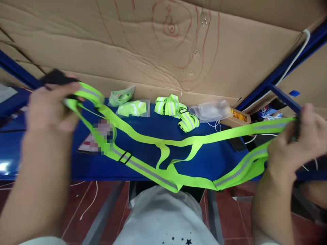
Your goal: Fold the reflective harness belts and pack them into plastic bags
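Lime reflective harness (153, 176) stretched slack above blue table (143, 126), spanning 9 to 3 o'clock. Left hand (52, 105), at 9, blurred, fingers closed around its straps; right hand (301, 141), at 3, gripping the opposite end. From harness middle: coiled straps (189, 122) at 12, bagged straps (133, 108) at 11, clear plastic bag (212, 110) at 1.

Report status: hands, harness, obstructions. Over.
Left hand, right hand: gripping green harness at opposite sides. Harness spread, middle sagging. Bagged straps and folded straps lie beyond, out of the way.
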`<state>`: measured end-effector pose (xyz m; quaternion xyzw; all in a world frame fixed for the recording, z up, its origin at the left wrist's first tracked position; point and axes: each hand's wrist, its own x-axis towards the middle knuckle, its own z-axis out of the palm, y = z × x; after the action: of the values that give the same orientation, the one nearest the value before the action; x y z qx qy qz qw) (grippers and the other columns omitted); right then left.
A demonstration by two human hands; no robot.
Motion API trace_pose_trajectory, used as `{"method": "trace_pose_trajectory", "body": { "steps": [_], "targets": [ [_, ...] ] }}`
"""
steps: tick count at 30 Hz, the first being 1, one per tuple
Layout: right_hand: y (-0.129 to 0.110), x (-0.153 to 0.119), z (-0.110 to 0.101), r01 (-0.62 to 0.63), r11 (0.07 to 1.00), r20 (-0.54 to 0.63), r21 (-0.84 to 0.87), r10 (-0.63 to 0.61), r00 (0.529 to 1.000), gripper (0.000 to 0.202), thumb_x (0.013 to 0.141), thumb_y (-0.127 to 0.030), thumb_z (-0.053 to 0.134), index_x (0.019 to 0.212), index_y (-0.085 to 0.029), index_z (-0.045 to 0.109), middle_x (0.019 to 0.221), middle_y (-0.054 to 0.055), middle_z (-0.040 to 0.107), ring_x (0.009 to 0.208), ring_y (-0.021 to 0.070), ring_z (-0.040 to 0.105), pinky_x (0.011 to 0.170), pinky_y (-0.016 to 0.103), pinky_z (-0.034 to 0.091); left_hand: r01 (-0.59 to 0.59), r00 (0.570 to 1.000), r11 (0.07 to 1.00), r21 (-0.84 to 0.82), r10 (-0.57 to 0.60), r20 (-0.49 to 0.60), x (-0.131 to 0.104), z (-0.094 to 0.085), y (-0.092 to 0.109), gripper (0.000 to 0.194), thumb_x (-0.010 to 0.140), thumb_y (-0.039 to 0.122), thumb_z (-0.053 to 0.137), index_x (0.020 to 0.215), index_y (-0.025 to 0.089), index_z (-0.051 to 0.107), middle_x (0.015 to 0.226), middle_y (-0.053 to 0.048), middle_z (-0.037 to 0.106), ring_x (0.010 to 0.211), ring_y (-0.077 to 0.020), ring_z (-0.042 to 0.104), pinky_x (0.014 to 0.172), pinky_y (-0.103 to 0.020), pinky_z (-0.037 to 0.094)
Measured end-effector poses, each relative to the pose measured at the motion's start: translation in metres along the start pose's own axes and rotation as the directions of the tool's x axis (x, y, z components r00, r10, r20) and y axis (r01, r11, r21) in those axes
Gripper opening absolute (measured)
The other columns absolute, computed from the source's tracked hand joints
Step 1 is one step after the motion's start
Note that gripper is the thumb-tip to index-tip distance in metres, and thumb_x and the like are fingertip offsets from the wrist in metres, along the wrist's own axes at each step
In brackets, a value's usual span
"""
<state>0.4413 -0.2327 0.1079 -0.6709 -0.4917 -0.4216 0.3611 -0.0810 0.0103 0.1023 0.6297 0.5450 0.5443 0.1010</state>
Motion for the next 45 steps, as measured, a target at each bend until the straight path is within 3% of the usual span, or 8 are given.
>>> {"method": "trace_pose_trajectory", "body": {
  "steps": [4, 6, 8, 12, 23, 33, 39, 45],
  "targets": [
    [-0.073, -0.004, 0.049, 0.114, 0.961, 0.158, 0.252, -0.157, 0.975, 0.060, 0.089, -0.002, 0.049, 0.144, -0.019, 0.065, 0.134, 0.019, 0.059, 0.128, 0.0322, 0.057, 0.104, 0.051, 0.052, -0.268, 0.927, 0.951, 0.156, 0.210, 0.311, -0.058, 0.069, 0.032, 0.036, 0.095, 0.034, 0.066, 0.127, 0.019, 0.060, 0.154, -0.010, 0.049, 0.111, -0.0188, 0.065, 0.107, -0.053, 0.056],
    [-0.113, -0.018, 0.072, 0.157, 0.926, 0.294, 0.342, -0.265, 0.919, 0.060, 0.090, -0.005, 0.050, 0.146, -0.019, 0.063, 0.139, 0.018, 0.055, 0.125, 0.0337, 0.057, 0.101, 0.051, 0.053, -0.415, 0.793, 0.885, 0.210, 0.238, 0.561, -0.091, 0.102, 0.054, 0.043, 0.097, 0.014, 0.052, 0.139, 0.023, 0.054, 0.167, -0.013, 0.032, 0.108, -0.0210, 0.069, 0.098, -0.047, 0.060],
    [-0.146, -0.035, 0.091, 0.178, 0.901, 0.412, 0.396, -0.347, 0.843, 0.058, 0.094, -0.008, 0.047, 0.151, -0.018, 0.058, 0.143, 0.020, 0.052, 0.125, 0.0348, 0.056, 0.102, 0.052, 0.052, -0.494, 0.684, 0.838, 0.231, 0.211, 0.698, -0.118, 0.129, 0.068, 0.055, 0.096, 0.008, 0.045, 0.148, 0.025, 0.046, 0.159, -0.015, 0.044, 0.112, -0.0273, 0.070, 0.088, -0.043, 0.063],
    [-0.176, -0.069, 0.113, 0.140, 0.883, 0.538, 0.448, -0.391, 0.747, 0.054, 0.105, -0.026, 0.043, 0.157, -0.013, 0.048, 0.148, 0.023, 0.046, 0.132, 0.0367, 0.049, 0.109, 0.053, 0.047, -0.483, 0.659, 0.840, 0.248, 0.162, 0.734, -0.146, 0.158, 0.069, 0.048, 0.099, 0.012, 0.042, 0.146, 0.017, 0.043, 0.134, -0.017, 0.059, 0.111, -0.0300, 0.070, 0.078, -0.038, 0.062],
    [-0.182, -0.090, 0.111, 0.074, 0.909, 0.601, 0.411, -0.331, 0.727, 0.058, 0.105, -0.025, 0.036, 0.162, -0.014, 0.040, 0.149, 0.026, 0.044, 0.129, 0.0394, 0.050, 0.104, 0.059, 0.048, -0.315, 0.701, 0.940, 0.133, 0.136, 0.701, -0.163, 0.153, 0.063, 0.067, 0.096, 0.020, 0.049, 0.159, 0.013, 0.025, 0.145, -0.022, 0.044, 0.111, -0.0318, 0.068, 0.080, -0.042, 0.063],
    [-0.193, -0.105, 0.109, 0.148, 0.836, 0.530, 0.529, -0.462, 0.712, 0.079, 0.095, -0.008, 0.040, 0.169, -0.014, 0.013, 0.157, 0.028, 0.035, 0.148, 0.0402, 0.037, 0.114, 0.060, 0.044, -0.353, 0.730, 0.932, -0.080, 0.328, 0.600, -0.170, 0.162, 0.045, 0.076, 0.096, 0.018, 0.050, 0.164, 0.013, 0.017, 0.142, -0.023, 0.039, 0.131, -0.0371, 0.055, 0.105, -0.054, 0.054],
    [-0.164, -0.078, 0.113, -0.194, 0.650, 0.569, 0.735, -0.435, 0.698, 0.088, 0.094, -0.042, 0.069, 0.167, -0.024, 0.022, 0.160, 0.019, 0.041, 0.152, 0.0349, 0.039, 0.124, 0.059, 0.035, -0.418, 0.741, 0.906, -0.063, 0.381, 0.553, -0.152, 0.153, 0.043, 0.066, 0.094, 0.030, 0.063, 0.156, 0.017, 0.041, 0.136, -0.018, 0.052, 0.126, -0.0357, 0.055, 0.106, -0.053, 0.047],
    [-0.144, -0.063, 0.116, -0.551, 0.439, 0.694, 0.710, -0.567, 0.442, 0.064, 0.080, -0.054, 0.085, 0.132, -0.021, 0.066, 0.129, 0.010, 0.072, 0.119, 0.0309, 0.069, 0.107, 0.048, 0.053, -0.415, 0.702, 0.885, -0.213, 0.460, 0.543, -0.143, 0.137, 0.057, 0.051, 0.091, 0.030, 0.068, 0.140, 0.020, 0.058, 0.136, -0.016, 0.057, 0.131, -0.0336, 0.052, 0.117, -0.053, 0.034]
  ]
}}
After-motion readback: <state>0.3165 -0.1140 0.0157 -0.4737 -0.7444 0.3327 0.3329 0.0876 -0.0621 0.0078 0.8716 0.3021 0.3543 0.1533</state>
